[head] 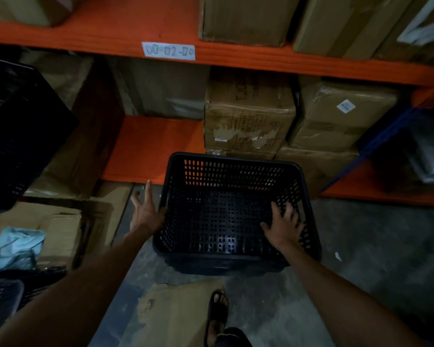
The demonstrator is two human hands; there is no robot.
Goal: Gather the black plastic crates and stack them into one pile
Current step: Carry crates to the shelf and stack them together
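A black perforated plastic crate [221, 176] stands upright and empty on the concrete floor in front of the shelving. My left hand [147, 212] lies against the outside of its left wall, fingers spread, thumb on the rim. My right hand [285, 224] reaches inside and presses on the right wall with fingers apart. A second black crate [18, 131] sits tilted on its side at the left, on cardboard boxes. Part of a third black crate [0, 299] shows at the bottom left corner.
Orange shelving [150, 144] holds cardboard boxes [248, 116] right behind the crate. Flattened cardboard [176, 314] lies on the floor near my sandalled foot [217, 314]. A light blue plastic bag [13, 246] rests on boxes at the left. A blue rack upright [376, 141] rises at the right.
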